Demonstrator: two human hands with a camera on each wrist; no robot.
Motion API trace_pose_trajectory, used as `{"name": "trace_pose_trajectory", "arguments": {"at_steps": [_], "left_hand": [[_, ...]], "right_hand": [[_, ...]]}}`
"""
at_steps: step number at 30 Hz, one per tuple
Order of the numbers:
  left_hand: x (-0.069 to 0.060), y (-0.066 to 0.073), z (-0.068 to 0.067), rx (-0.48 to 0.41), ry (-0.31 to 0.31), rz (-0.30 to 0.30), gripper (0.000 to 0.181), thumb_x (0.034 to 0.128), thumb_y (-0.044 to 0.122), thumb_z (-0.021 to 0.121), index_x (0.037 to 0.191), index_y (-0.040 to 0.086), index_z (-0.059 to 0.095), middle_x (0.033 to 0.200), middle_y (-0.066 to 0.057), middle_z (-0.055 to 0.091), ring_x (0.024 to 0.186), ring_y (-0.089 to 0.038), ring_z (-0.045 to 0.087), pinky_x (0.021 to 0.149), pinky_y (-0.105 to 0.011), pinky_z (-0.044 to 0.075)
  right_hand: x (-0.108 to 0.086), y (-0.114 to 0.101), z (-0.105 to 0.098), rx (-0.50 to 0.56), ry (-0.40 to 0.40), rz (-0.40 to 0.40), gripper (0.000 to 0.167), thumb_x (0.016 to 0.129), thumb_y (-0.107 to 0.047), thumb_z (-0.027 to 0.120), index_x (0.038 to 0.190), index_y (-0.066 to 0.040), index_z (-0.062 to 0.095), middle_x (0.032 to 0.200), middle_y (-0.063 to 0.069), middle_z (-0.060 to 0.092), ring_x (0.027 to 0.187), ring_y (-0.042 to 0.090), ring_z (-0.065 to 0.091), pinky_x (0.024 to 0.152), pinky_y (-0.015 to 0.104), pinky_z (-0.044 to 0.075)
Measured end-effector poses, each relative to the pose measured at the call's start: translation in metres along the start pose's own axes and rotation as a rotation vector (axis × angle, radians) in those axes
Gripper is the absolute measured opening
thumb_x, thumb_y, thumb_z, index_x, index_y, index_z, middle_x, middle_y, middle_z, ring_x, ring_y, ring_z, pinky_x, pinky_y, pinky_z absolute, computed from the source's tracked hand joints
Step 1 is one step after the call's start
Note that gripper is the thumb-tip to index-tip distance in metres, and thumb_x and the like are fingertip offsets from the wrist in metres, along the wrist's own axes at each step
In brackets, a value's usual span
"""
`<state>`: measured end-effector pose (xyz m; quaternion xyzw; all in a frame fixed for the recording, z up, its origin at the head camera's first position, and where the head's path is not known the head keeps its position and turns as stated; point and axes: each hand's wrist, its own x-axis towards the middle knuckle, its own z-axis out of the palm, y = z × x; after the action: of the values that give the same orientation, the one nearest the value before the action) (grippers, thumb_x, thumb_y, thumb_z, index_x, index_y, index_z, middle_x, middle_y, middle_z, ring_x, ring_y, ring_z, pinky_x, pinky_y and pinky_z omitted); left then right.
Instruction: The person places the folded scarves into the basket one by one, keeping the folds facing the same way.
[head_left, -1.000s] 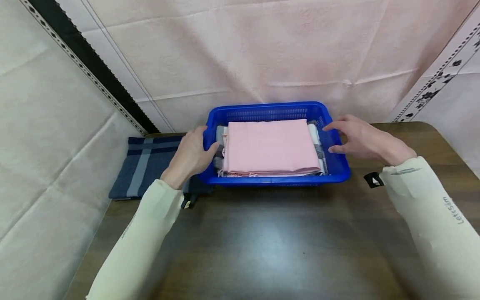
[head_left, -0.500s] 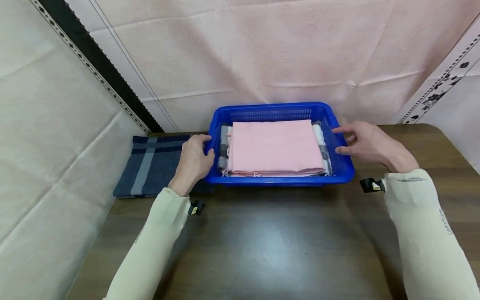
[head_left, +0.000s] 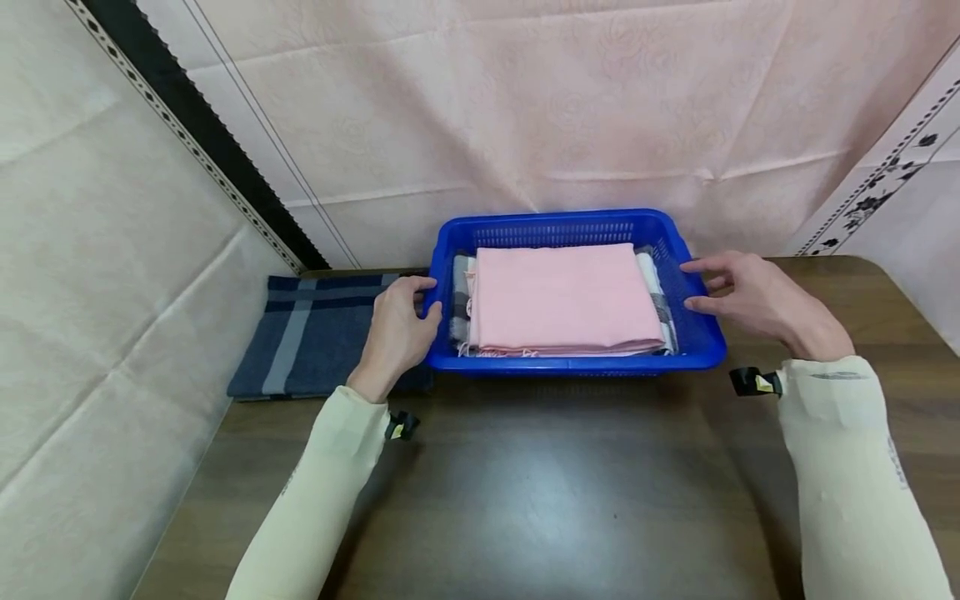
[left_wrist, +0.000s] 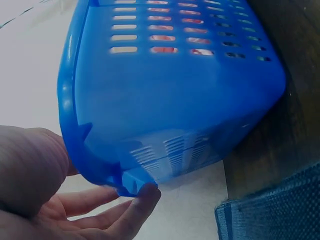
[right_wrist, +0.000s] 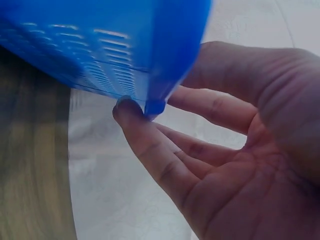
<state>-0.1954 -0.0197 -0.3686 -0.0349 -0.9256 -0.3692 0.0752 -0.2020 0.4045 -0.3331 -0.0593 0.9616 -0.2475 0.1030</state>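
Observation:
A blue plastic basket (head_left: 573,365) with slotted walls stands near the back of the table in the head view. Inside lies a folded pink cloth (head_left: 566,296) with fringe, on top of a grey-and-white checked cloth (head_left: 461,304) that shows at both sides. My left hand (head_left: 397,332) holds the basket's left rim; in the left wrist view its fingertip touches the basket (left_wrist: 145,95) at a corner. With thumb and fingers, my right hand (head_left: 768,300) grips the right rim. The right wrist view shows a fingertip against the slotted wall of the basket (right_wrist: 135,45).
A folded dark blue cloth (head_left: 322,342) with paler stripes lies left of the basket, partly behind my left hand. The brown wooden table (head_left: 547,483) extends in front. Pale cloth hangings (head_left: 525,108) rise close behind the basket and at both sides.
The basket has slid a little to the right with the cloths in it, and both hands have moved along with it. The dark blue cloth has stayed put.

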Motion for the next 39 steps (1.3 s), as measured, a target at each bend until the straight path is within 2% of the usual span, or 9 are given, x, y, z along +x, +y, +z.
{"name": "trace_pose_trajectory", "arguments": {"at_steps": [7, 13, 16, 23, 30, 34, 39], "left_hand": [[-0.002, -0.005, -0.005, -0.006, -0.043, 0.012, 0.042, 0.1047, 0.021, 0.056, 0.145, 0.01, 0.054, 0.144, -0.016, 0.057, 0.115, -0.032, 0.066, 0.093, -0.048, 0.058], [-0.004, -0.007, -0.01, -0.026, -0.065, 0.022, 0.04, 0.1049, 0.018, 0.053, 0.144, 0.012, 0.054, 0.143, -0.016, 0.057, 0.11, -0.031, 0.067, 0.09, -0.047, 0.06], [-0.006, -0.008, -0.013, -0.029, -0.064, 0.023, 0.039, 0.1049, 0.017, 0.053, 0.143, 0.012, 0.054, 0.144, -0.015, 0.056, 0.112, -0.032, 0.066, 0.092, -0.048, 0.059], [-0.011, -0.012, -0.025, 0.0, -0.043, 0.034, 0.036, 0.1054, 0.017, 0.051, 0.141, 0.011, 0.056, 0.141, -0.015, 0.057, 0.116, -0.032, 0.062, 0.099, -0.05, 0.055], [-0.017, -0.028, -0.042, 0.012, -0.015, 0.051, 0.034, 0.1055, 0.018, 0.048, 0.136, 0.01, 0.059, 0.14, -0.013, 0.059, 0.122, -0.03, 0.057, 0.103, -0.051, 0.051], [-0.021, -0.036, -0.047, 0.034, 0.003, 0.031, 0.032, 0.1053, 0.019, 0.048, 0.134, 0.009, 0.06, 0.136, -0.014, 0.061, 0.109, -0.031, 0.058, 0.094, -0.049, 0.051], [-0.024, -0.045, -0.055, 0.075, 0.021, 0.007, 0.032, 0.1058, 0.021, 0.049, 0.133, 0.009, 0.061, 0.136, -0.015, 0.062, 0.089, -0.03, 0.058, 0.08, -0.042, 0.048]], "right_hand": [[-0.008, -0.008, 0.005, -0.019, 0.086, 0.004, 0.059, 0.101, -0.031, 0.063, 0.149, -0.001, 0.047, 0.145, 0.033, 0.046, 0.128, 0.053, 0.051, 0.101, 0.067, 0.046], [-0.015, -0.026, 0.015, -0.056, 0.184, -0.006, 0.05, 0.1, -0.028, 0.063, 0.143, -0.003, 0.055, 0.148, 0.032, 0.043, 0.127, 0.05, 0.045, 0.104, 0.07, 0.039], [-0.017, -0.038, 0.02, -0.058, 0.21, -0.024, 0.047, 0.1, -0.028, 0.064, 0.141, -0.004, 0.057, 0.145, 0.032, 0.046, 0.127, 0.049, 0.045, 0.103, 0.071, 0.039], [-0.025, -0.072, 0.04, -0.026, 0.256, -0.15, 0.032, 0.098, -0.022, 0.065, 0.125, -0.004, 0.068, 0.124, 0.022, 0.064, 0.108, 0.038, 0.058, 0.094, 0.057, 0.051], [-0.029, -0.104, 0.059, -0.022, 0.291, -0.269, 0.024, 0.099, -0.021, 0.066, 0.116, -0.006, 0.072, 0.107, 0.014, 0.069, 0.094, 0.028, 0.063, 0.082, 0.045, 0.054], [-0.029, -0.116, 0.072, -0.011, 0.316, -0.328, 0.019, 0.099, -0.022, 0.066, 0.112, -0.009, 0.073, 0.102, 0.009, 0.07, 0.09, 0.024, 0.062, 0.079, 0.039, 0.053], [-0.025, -0.127, 0.088, 0.017, 0.318, -0.388, 0.016, 0.099, -0.02, 0.066, 0.109, -0.009, 0.073, 0.1, 0.008, 0.07, 0.088, 0.022, 0.062, 0.079, 0.037, 0.055]]}}
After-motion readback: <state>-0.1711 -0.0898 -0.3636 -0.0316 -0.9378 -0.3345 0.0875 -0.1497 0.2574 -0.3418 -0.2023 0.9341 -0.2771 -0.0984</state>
